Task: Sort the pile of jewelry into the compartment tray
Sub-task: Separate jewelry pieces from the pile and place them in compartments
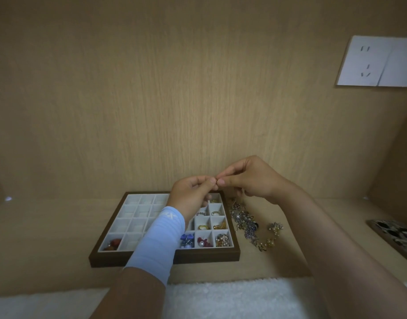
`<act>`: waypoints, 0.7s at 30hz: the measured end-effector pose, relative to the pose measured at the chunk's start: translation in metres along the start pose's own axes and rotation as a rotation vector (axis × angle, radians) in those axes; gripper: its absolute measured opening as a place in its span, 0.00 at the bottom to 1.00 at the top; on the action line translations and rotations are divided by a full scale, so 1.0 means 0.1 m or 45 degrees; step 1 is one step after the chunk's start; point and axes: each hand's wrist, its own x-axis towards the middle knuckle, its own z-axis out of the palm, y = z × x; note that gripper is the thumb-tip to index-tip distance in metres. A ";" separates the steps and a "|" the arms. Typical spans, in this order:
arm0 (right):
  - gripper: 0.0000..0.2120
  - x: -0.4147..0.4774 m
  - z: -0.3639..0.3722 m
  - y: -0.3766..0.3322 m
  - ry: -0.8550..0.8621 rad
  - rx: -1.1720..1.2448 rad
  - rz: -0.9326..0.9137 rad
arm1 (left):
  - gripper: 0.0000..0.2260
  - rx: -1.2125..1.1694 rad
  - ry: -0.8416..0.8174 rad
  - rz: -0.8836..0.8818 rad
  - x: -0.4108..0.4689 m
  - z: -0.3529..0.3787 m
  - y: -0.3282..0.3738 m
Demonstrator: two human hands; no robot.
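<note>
A brown-framed compartment tray [207, 255] with white cells lies on the wooden shelf. Its right-hand cells hold rings, blue, red and pearl pieces; a lower-left cell holds reddish beads. The jewelry pile [248, 223] lies just right of the tray. My left hand [191, 194], with a pale blue wrist sleeve, and my right hand [248, 178] meet above the tray's far right corner. Both pinch one tiny piece of jewelry [216, 181] between thumb and fingertips. The piece is too small to identify.
A wooden back wall rises behind the shelf, with a white socket plate [377, 62] at upper right. A dark patterned object [395, 238] lies at the right edge. A white fluffy cloth [221, 298] runs along the near edge.
</note>
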 end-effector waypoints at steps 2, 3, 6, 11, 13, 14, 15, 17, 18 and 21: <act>0.07 0.01 0.00 0.00 0.021 0.052 -0.010 | 0.06 -0.150 -0.021 -0.028 0.00 -0.01 0.02; 0.06 0.01 0.01 -0.01 0.029 0.066 -0.018 | 0.06 -0.211 -0.031 -0.036 0.00 -0.01 0.02; 0.05 0.01 0.02 0.00 0.032 0.061 -0.031 | 0.07 -0.315 -0.058 -0.064 -0.03 0.00 0.03; 0.03 0.03 0.08 0.04 0.064 0.046 -0.043 | 0.08 -0.371 -0.031 -0.118 -0.04 0.01 0.03; 0.02 0.04 0.12 0.05 0.073 0.011 -0.050 | 0.09 -0.356 -0.020 -0.124 -0.04 0.02 0.03; 0.02 0.05 0.13 0.05 0.085 -0.022 -0.049 | 0.09 -0.326 -0.020 -0.125 -0.04 0.02 0.03; 0.02 0.06 0.14 0.06 0.099 -0.059 -0.045 | 0.08 -0.284 -0.022 -0.125 -0.05 0.03 0.02; 0.02 0.07 0.13 0.07 0.112 -0.140 -0.046 | 0.05 -0.219 -0.024 -0.127 -0.05 0.03 0.01; 0.02 0.07 0.13 0.07 0.114 -0.192 -0.057 | 0.04 -0.208 -0.024 -0.127 -0.04 0.03 0.01; 0.02 0.09 0.13 0.05 0.136 -0.363 -0.112 | 0.04 -0.178 -0.013 -0.123 -0.03 0.05 0.01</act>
